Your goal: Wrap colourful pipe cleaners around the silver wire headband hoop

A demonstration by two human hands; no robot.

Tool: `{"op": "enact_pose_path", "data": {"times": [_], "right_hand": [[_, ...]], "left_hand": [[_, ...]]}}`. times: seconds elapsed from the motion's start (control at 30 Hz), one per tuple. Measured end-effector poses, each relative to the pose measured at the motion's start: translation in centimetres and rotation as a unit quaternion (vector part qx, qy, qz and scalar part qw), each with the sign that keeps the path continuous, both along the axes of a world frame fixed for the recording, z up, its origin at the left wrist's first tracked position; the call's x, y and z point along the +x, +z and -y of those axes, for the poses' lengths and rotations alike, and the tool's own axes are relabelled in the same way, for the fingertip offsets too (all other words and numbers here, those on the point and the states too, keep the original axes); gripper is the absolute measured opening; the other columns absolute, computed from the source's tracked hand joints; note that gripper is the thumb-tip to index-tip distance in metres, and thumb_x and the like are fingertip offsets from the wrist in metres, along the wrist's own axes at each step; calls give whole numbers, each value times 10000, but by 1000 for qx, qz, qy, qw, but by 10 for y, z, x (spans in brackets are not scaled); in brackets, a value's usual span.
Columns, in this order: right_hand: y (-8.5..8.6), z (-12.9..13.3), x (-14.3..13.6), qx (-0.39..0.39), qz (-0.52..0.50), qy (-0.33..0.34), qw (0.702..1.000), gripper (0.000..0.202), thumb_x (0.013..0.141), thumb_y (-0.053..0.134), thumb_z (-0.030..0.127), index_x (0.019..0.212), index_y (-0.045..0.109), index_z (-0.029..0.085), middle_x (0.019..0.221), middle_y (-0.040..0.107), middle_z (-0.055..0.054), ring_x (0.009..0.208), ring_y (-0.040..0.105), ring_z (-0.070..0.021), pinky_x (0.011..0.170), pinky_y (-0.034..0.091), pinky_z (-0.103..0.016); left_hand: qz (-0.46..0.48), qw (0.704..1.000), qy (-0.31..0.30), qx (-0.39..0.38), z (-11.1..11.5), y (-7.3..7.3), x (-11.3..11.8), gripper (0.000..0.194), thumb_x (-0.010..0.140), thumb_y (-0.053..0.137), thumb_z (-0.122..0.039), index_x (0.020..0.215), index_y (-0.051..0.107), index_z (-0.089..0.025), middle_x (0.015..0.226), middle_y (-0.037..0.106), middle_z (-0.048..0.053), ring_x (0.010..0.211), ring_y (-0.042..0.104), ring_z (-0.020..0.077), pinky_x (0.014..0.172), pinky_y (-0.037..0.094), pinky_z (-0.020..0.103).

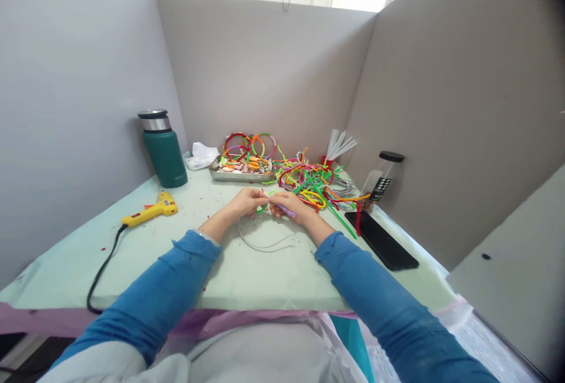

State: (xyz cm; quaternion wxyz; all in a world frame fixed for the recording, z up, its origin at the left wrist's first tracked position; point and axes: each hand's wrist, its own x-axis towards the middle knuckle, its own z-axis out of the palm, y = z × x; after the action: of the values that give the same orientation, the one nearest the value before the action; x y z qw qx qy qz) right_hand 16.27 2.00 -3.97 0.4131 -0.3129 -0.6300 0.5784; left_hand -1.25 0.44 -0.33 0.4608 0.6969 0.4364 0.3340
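My left hand (248,202) and my right hand (289,206) meet over the middle of the table, fingertips pinched together on a thin piece of craft stem. A purple fuzzy stem (286,210) sticks out below my right hand's fingers, and a bit of green stem (262,210) shows between the hands. Under them a thin grey wire (265,249) curves across the pale tablecloth. Just beyond my right hand lies a tangled pile of coloured fuzzy stems (304,178). My fingers partly hide the piece they hold.
A metal tray (242,177) of small pieces and coloured rings stands at the back. On the left are a green bottle (165,156) and a yellow glue gun (152,212) with its cord. To the right are a black phone (382,242) and a clear bottle (385,177).
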Motion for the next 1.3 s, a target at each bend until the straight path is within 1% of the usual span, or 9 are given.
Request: {"op": "enact_pose_path", "data": {"times": [0.17, 0.3, 0.53, 0.63, 0.87, 1.0, 1.07, 1.2, 1.3], "right_hand": [[1, 1, 0, 7, 4, -1, 1000, 253, 710, 667, 369, 635, 608, 134, 553, 609, -8, 418, 512, -83, 420, 394, -205], [0, 2, 0, 10, 10, -5, 1000, 251, 721, 651, 363, 630, 612, 132, 553, 606, -7, 420, 518, -83, 419, 387, -205], [-1, 0, 2, 13, 12, -4, 1000, 258, 725, 658, 379, 657, 612, 134, 580, 622, -9, 431, 518, -79, 427, 388, -200], [-1, 0, 2, 11, 11, -2, 1000, 275, 719, 669, 393, 657, 610, 132, 582, 624, -12, 433, 523, -79, 422, 384, -195], [-1, 0, 1, 7, 6, -2, 1000, 299, 709, 681, 416, 653, 610, 131, 584, 627, -13, 431, 521, -76, 422, 390, -193], [2, 3, 1, 1, 5, -8, 1000, 298, 693, 691, 414, 645, 607, 133, 574, 622, -9, 425, 510, -71, 413, 382, -188], [3, 5, 0, -2, 7, -8, 1000, 290, 691, 692, 405, 642, 607, 132, 572, 624, -12, 427, 510, -71, 408, 375, -185], [5, 6, 0, -5, 8, -7, 1000, 281, 690, 693, 393, 640, 604, 131, 585, 633, -18, 429, 519, -73, 405, 375, -186], [5, 5, 0, -1, 9, -4, 1000, 287, 688, 690, 398, 633, 607, 129, 587, 634, -19, 428, 519, -73, 412, 386, -189]], "left_hand": [[0, 1000, -2, -13, 0, 0, 0, 352, 658, 718, -443, 744, 603, -122, 450, 448, -72, 339, 315, 45, 356, 304, 206], [-5, 1000, -6, -18, -1, -1, -2, 361, 666, 711, -465, 722, 590, -129, 424, 410, -81, 333, 305, 47, 357, 305, 206], [2, 999, -32, -30, 1, -1, -3, 389, 665, 712, -500, 694, 570, -139, 375, 352, -89, 331, 274, 48, 359, 318, 204], [11, 998, -41, -35, 0, -1, -4, 394, 676, 707, -506, 708, 576, -136, 379, 370, -83, 326, 278, 47, 365, 325, 206], [16, 998, -49, -38, -3, -2, -5, 354, 716, 688, -473, 726, 593, -132, 377, 373, -79, 322, 287, 48, 379, 337, 208], [16, 998, -40, -37, -1, -1, -4, 320, 720, 688, -439, 726, 593, -134, 388, 378, -80, 327, 288, 44, 380, 340, 205], [16, 998, -36, -39, 0, 0, -4, 295, 720, 691, -411, 731, 590, -133, 399, 397, -80, 329, 288, 41, 380, 340, 203], [21, 999, -34, -37, 1, 1, -3, 246, 708, 697, -338, 773, 585, -129, 495, 523, -52, 335, 311, 31, 376, 344, 200], [18, 999, -33, -32, 2, 1, -2, 211, 705, 682, -289, 794, 576, -128, 555, 580, -33, 330, 329, 28, 366, 341, 196]]}}
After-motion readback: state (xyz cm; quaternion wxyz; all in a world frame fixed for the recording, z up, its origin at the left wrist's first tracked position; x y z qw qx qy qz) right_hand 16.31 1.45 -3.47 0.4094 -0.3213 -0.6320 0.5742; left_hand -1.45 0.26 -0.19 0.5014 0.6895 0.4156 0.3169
